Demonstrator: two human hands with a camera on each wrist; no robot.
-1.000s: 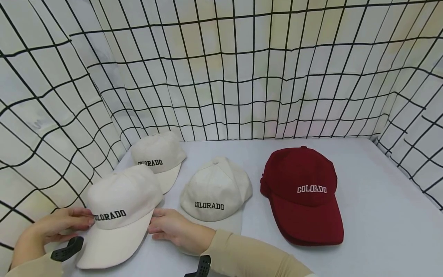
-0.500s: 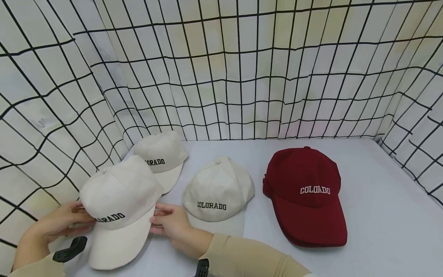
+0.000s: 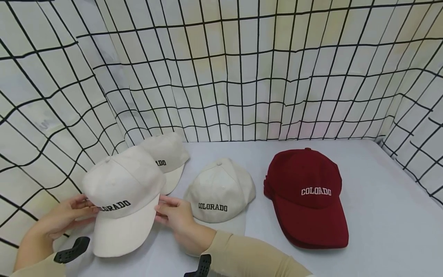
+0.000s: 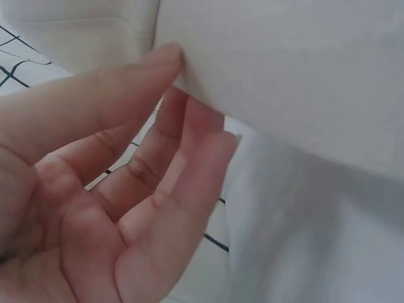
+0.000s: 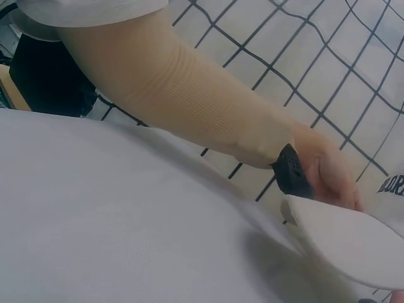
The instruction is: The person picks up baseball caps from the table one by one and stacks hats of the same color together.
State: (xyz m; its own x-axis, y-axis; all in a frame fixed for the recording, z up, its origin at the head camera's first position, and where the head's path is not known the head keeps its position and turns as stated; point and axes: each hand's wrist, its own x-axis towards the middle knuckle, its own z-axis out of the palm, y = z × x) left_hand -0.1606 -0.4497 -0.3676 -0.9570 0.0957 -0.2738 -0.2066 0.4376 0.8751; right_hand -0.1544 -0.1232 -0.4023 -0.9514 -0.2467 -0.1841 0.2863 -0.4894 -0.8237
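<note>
A white baseball cap (image 3: 121,181) with black COLORADO lettering is held between both hands at the left of the head view, brim toward me. My left hand (image 3: 67,217) pinches its left edge; in the left wrist view the thumb lies outside the fabric (image 4: 284,76) and the fingers curl behind. My right hand (image 3: 180,217) grips the right side, where brim meets crown. In the right wrist view the brim (image 5: 353,240) hangs over the white surface with a shadow below. Behind the held cap, a second white cap (image 3: 174,152) is partly covered.
A third white cap (image 3: 219,188) lies in the middle, its brim partly behind my right forearm (image 3: 249,250). Further right sits a dark red cap (image 3: 304,177) with a doubled brim edge. Black-grid netting (image 3: 238,77) over white panels encloses the white table (image 3: 387,215).
The held white cap has risen off the table and tilted, its brim turning more toward me. Both hands have moved up slightly with it, and it now covers more of the rear cap.
</note>
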